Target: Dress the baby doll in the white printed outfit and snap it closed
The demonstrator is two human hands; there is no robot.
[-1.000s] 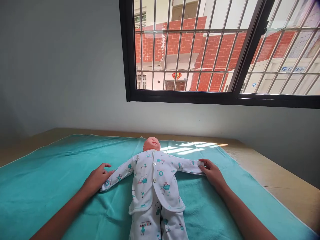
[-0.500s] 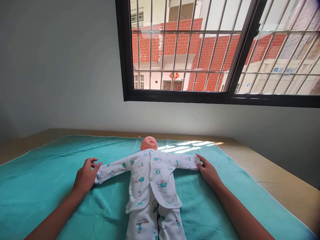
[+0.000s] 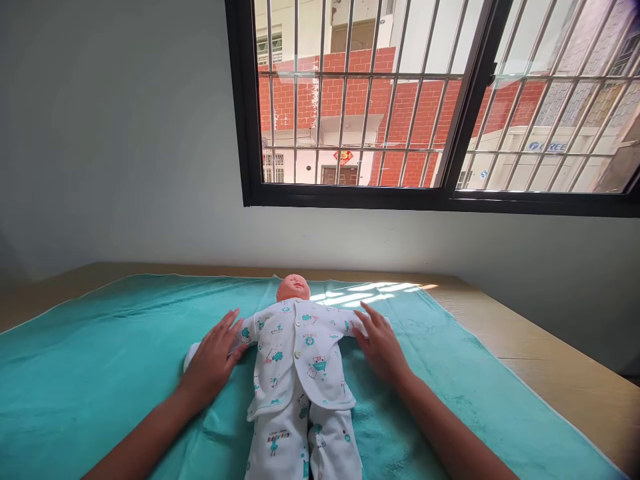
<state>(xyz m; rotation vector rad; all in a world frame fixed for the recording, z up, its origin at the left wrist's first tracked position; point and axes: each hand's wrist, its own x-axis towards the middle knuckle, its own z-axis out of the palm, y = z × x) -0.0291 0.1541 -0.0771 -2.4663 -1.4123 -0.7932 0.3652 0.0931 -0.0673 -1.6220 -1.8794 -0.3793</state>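
Observation:
A baby doll [image 3: 293,287] lies face up with its arms stretched out to both sides. It wears a white printed jacket [image 3: 300,357] with buttons at the front and matching white trousers [image 3: 305,443]. My left hand [image 3: 214,353] lies over the sleeve on the left, fingers stretched out, hiding the middle of that sleeve. Over the sleeve on the right, my right hand [image 3: 383,343] rests with its fingers spread, covering most of the forearm. Neither hand grips the cloth. The trouser legs run out of the bottom of the view.
A teal blanket [image 3: 125,367] under the doll covers much of a wooden table [image 3: 565,380]. Behind stands a grey wall [image 3: 125,133] with a black-framed, barred window [image 3: 350,198]. Stripes of sunlight fall on the blanket by the doll's head.
Both hands have let go of the sleeve ends and moved inward along the doll's arms, their fingers now spread flat over the sleeves. The view has shifted slightly.

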